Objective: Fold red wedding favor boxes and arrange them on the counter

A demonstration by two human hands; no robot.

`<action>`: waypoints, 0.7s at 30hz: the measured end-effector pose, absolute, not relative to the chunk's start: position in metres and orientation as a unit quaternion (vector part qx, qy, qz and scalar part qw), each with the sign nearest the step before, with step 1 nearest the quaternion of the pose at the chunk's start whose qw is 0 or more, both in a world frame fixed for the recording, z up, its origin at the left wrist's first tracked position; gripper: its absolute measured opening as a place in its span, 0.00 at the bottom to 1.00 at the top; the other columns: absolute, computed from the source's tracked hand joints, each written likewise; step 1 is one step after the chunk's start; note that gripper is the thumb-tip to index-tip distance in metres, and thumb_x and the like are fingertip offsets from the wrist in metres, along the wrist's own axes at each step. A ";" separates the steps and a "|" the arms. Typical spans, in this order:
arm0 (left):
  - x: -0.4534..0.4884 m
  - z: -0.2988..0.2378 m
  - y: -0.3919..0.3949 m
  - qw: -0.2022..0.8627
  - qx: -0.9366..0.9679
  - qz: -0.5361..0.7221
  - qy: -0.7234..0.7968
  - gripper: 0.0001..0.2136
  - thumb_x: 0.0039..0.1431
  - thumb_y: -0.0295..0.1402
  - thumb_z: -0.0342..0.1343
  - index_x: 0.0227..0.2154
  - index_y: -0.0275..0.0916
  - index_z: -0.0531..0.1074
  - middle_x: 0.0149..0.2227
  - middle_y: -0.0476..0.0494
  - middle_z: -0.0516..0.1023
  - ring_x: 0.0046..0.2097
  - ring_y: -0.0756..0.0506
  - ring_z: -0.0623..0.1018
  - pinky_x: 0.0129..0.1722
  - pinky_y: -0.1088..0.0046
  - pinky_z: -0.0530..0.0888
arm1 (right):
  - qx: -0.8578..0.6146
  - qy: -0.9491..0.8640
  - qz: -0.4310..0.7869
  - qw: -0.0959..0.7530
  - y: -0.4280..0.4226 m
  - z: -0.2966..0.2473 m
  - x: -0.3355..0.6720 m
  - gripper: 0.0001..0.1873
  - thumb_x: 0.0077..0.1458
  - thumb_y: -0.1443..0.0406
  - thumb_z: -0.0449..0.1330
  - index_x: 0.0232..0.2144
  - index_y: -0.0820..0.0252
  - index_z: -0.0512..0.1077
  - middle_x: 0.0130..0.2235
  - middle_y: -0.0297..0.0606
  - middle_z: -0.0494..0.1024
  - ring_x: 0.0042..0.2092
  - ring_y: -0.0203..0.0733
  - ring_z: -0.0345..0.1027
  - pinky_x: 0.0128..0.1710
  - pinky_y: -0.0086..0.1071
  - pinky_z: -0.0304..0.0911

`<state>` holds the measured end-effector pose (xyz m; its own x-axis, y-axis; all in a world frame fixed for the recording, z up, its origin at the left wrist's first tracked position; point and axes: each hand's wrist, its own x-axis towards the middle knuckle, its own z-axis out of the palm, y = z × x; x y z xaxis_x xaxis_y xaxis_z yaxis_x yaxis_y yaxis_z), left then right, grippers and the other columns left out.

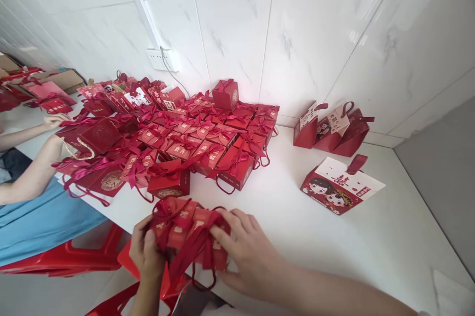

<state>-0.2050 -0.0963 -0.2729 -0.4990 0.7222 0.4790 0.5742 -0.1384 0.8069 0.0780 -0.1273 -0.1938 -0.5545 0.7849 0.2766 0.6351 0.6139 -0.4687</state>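
Between my two hands, at the table's front edge, is a row of small red gift boxes [185, 227] with dark red ribbon bows, cord handles and gold print. My left hand [147, 251] grips the row's left end, thumb toward me. From the right, my right hand [250, 249] is closed around the other end, its fingers over the top. Some ribbons hang loose across the fronts. Just behind my hands, a red box with a gold emblem [168, 182] stands at the front of a large, tightly packed group of ribboned gift boxes [185, 144].
On the right of the white table [282, 192] stand a box with two cartoon figures [336, 190] and several similar boxes [339, 130] by the tiled wall. A co-worker's arm [40, 170] reaches in at left. Red stools [74, 256] stand below; a socket strip [162, 60] is on the wall.
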 end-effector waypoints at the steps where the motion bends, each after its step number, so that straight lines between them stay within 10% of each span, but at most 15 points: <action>1: -0.195 -0.270 -0.092 0.068 0.519 0.562 0.640 0.15 0.58 0.42 0.50 0.43 0.43 0.73 0.43 0.43 0.77 0.46 0.37 0.76 0.47 0.58 0.73 | -0.423 -0.862 0.152 0.234 -0.125 -0.194 0.087 0.34 0.52 0.55 0.63 0.59 0.57 0.62 0.63 0.51 0.61 0.60 0.60 0.55 0.54 0.53 0.61; 14: -0.158 -0.238 -0.041 -0.044 0.594 0.479 0.644 0.19 0.61 0.39 0.53 0.53 0.38 0.69 0.56 0.33 0.69 0.59 0.36 0.67 0.58 0.54 0.65 | -0.420 -0.866 0.093 0.256 -0.102 -0.226 0.099 0.36 0.59 0.53 0.58 0.63 0.69 0.59 0.65 0.55 0.59 0.69 0.61 0.43 0.65 0.60 0.48; 21: -0.186 -0.256 -0.015 0.074 0.451 0.572 0.681 0.43 0.60 0.48 0.54 0.69 0.36 0.37 0.71 0.32 0.37 0.71 0.40 0.42 0.70 0.56 0.43 | -0.433 -0.849 0.044 0.298 -0.075 -0.231 0.081 0.35 0.61 0.55 0.56 0.63 0.73 0.57 0.65 0.58 0.58 0.70 0.57 0.40 0.67 0.59 0.45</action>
